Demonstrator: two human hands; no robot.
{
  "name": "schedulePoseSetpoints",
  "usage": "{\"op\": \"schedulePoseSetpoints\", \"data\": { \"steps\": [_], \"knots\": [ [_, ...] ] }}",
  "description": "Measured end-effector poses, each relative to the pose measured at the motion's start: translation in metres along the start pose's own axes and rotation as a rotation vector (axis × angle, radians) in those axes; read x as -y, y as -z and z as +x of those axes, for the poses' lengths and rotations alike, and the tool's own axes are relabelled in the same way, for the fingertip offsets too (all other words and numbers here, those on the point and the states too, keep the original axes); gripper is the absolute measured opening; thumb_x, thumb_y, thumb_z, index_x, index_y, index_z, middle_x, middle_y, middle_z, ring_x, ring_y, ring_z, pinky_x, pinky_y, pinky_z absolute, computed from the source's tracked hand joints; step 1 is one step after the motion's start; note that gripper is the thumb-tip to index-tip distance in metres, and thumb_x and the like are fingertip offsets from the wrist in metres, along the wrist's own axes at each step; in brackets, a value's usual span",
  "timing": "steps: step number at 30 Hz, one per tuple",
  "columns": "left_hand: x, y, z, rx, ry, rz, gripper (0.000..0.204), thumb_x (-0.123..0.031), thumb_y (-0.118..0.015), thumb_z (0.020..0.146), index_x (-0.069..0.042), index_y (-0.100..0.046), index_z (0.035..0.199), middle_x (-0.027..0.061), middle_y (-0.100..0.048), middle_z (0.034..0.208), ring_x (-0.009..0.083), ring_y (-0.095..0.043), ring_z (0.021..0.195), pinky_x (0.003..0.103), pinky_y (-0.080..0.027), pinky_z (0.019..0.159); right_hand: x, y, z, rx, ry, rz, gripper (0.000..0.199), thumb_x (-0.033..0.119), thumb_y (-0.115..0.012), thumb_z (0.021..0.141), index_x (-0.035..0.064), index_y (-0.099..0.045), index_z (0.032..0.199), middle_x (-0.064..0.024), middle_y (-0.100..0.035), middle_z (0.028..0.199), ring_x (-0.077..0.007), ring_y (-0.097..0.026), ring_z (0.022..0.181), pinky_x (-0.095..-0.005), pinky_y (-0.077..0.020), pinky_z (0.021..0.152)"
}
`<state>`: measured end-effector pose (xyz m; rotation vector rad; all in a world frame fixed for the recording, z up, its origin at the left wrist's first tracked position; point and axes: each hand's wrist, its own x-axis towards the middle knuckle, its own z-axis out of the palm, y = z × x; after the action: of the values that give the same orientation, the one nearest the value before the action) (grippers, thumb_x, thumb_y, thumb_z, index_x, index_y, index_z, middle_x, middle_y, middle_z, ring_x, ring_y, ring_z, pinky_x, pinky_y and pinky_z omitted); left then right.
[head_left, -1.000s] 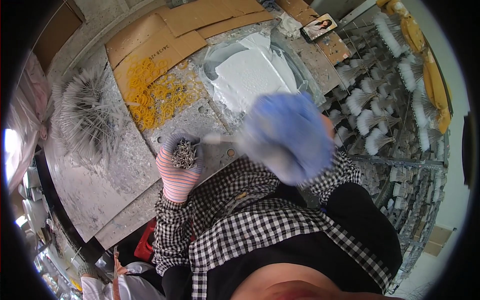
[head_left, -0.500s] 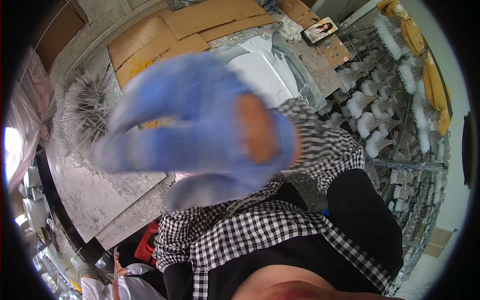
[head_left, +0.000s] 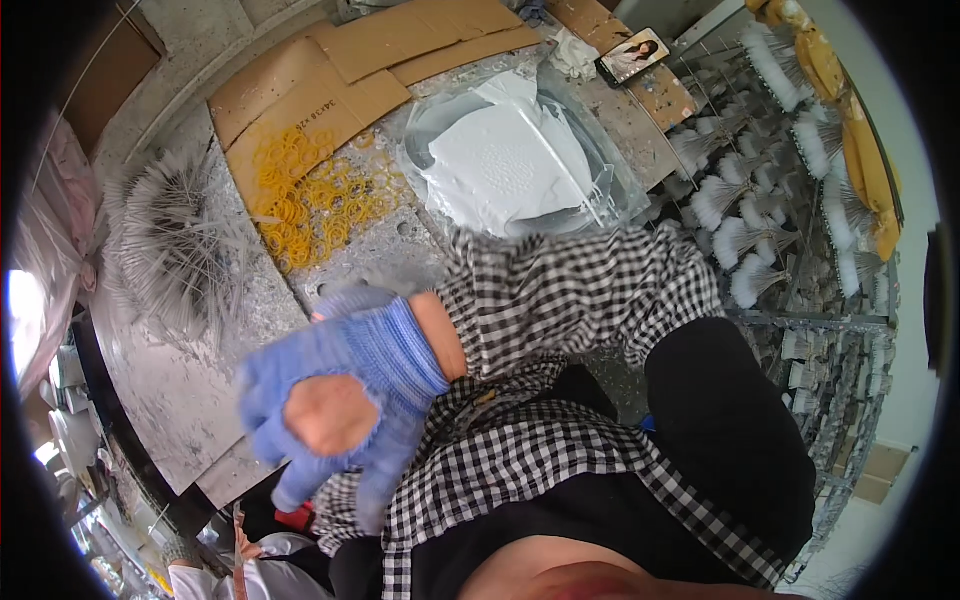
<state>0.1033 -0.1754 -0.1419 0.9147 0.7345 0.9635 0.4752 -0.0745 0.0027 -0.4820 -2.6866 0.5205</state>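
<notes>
My right hand (head_left: 335,405), in a blue knit glove with a hole over its back, reaches across from the right, back upward. Its fingers are spread above the near edge of the worktable, with nothing visible in them. Behind it shows a bit of blue glove (head_left: 352,298), perhaps my left hand; its fingers are hidden. A blurred grey patch lies just beyond. Past the hands, yellow rubber bands (head_left: 300,215) lie scattered over cardboard and the tabletop. A large bundle of thin pale stems (head_left: 170,245) is at the left.
At the back stands a plastic-lined basin (head_left: 620,185) of thick white paste (head_left: 500,165). Flattened cardboard (head_left: 430,35) covers the far table. A phone (head_left: 632,58) rests on a board. At the right, a rack (head_left: 850,325) holds several white-tipped bunches (head_left: 740,240). Another person's sleeve (head_left: 215,582) shows lower left.
My right hand has dropped from high over the table toward me, its fingers now spread. The basin and rubber bands it covered have come into view.
</notes>
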Motion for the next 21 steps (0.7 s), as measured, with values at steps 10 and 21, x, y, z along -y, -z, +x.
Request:
{"op": "schedulePoseSetpoints", "data": {
  "steps": [10,21],
  "knots": [
    [0.05,-0.145,0.037,-0.093,-0.183,0.101,0.067,-0.01,-0.076,0.086,-0.004,-0.042,0.143,0.0144,-0.051,0.141,0.024,-0.055,0.125,0.038,-0.051,0.101,0.011,-0.007,-0.001,-0.224,0.282,0.123,0.065,0.067,-0.067,0.079,0.0106,-0.07,0.111,-0.012,-0.069,0.099,-0.029,-0.064,0.102,-0.0428,-0.0467,0.097],
    [0.013,-0.238,0.127,-0.165,-0.461,0.315,0.057,-0.014,-0.076,0.084,-0.003,-0.05,0.133,0.0164,-0.051,0.14,0.0285,-0.046,0.133,0.044,-0.036,0.114,0.0,-0.063,-0.087,-0.512,-0.4,0.148,0.102,0.045,-0.079,0.066,0.0065,-0.037,0.151,-0.0162,-0.059,0.121,-0.0326,-0.058,0.113,-0.0445,-0.0443,0.102]
  ]
}}
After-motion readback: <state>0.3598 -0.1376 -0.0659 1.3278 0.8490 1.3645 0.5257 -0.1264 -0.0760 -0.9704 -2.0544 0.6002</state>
